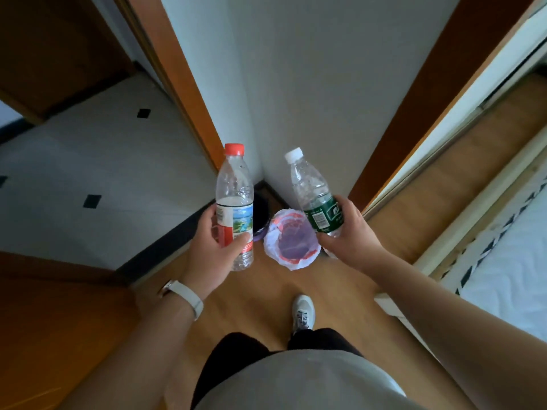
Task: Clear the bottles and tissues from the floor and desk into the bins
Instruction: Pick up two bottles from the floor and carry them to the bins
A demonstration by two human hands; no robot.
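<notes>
Short of the lined bin [291, 241], above the wood floor [254, 291]: left hand [217, 247] curled round the label of a red-capped bottle [235, 208], right hand [346, 232] curled round the green label of a white-capped bottle [316, 199]. Held upright, caps on, one to each side of the bin's mouth, neither over it yet.

Most likely to go wrong at the release. Dropped from high above the bin and from beside the opening rather than over it, could strike the rim, bounce off and roll away across the floor. Let go together, could knock into each other at the one small mouth. Draped loosely over the rim, the white-and-pink liner [270, 247] could fold inward under a hit and close part of the opening. Possibly a little water low in the red-capped bottle, though hard to tell; if so, a heavier landing, enough perhaps to tip a light bin. Just behind and left of the lined bin, half hidden by the red-capped bottle: a dark bin [262, 211]. Cannot tell which of the two is meant for bottles, so a wrong choice is possible.

Counted, from nearest the body out to the lined bin and beyond:
- one white sneaker [302, 313]
- one pale-strapped watch [189, 298], on the left wrist
- two hands, each gripping
- two bottles
- two bins
- no tissues in sight
</notes>
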